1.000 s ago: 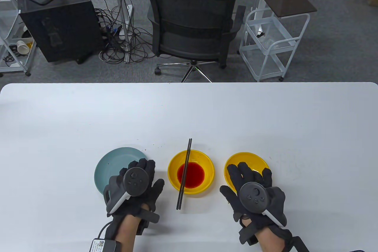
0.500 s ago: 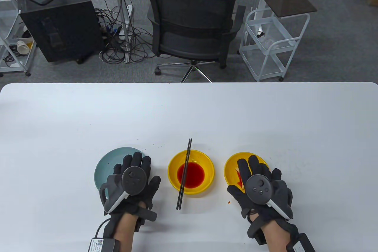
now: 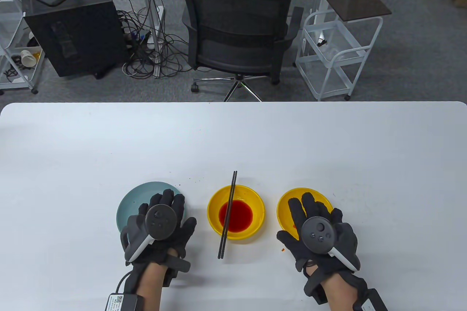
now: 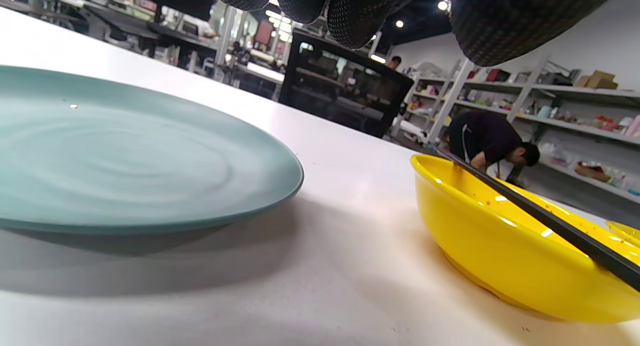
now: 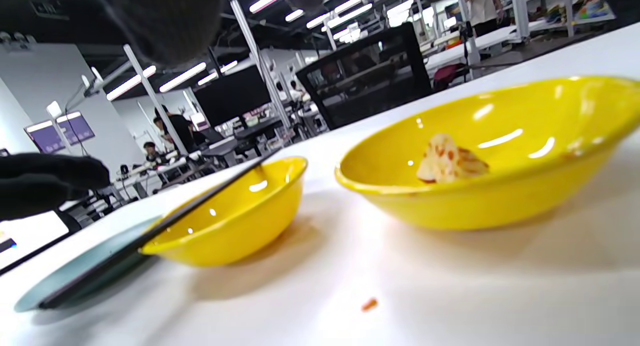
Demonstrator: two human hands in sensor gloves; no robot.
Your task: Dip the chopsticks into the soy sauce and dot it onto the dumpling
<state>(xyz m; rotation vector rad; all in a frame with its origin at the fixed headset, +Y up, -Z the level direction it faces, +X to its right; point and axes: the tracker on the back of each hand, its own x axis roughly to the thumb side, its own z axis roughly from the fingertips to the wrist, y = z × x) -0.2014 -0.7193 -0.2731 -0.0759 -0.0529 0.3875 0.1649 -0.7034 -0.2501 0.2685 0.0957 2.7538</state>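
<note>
A pair of black chopsticks (image 3: 227,214) lies across the middle yellow bowl (image 3: 255,199) of red sauce (image 3: 239,214), its near end on the table. The chopsticks also show in the left wrist view (image 4: 545,223) and the right wrist view (image 5: 165,223). A second yellow bowl (image 3: 323,198) to the right holds a dumpling (image 5: 447,160) with red spots. My right hand (image 3: 315,232) hovers flat over this bowl, fingers spread, holding nothing. My left hand (image 3: 162,221) hovers flat over the near right part of a teal plate (image 3: 136,201), empty.
A small orange crumb (image 3: 282,249) lies on the white table (image 3: 233,136) near the right bowl. Tiny specks lie beyond the teal plate. A black office chair (image 3: 237,37) and a white cart (image 3: 337,52) stand behind the table's far edge.
Both hands drifted slightly: the left hand moved left and toward me, the right hand shifted right then settled over the right bowl. The chopsticks and bowls have not moved.
</note>
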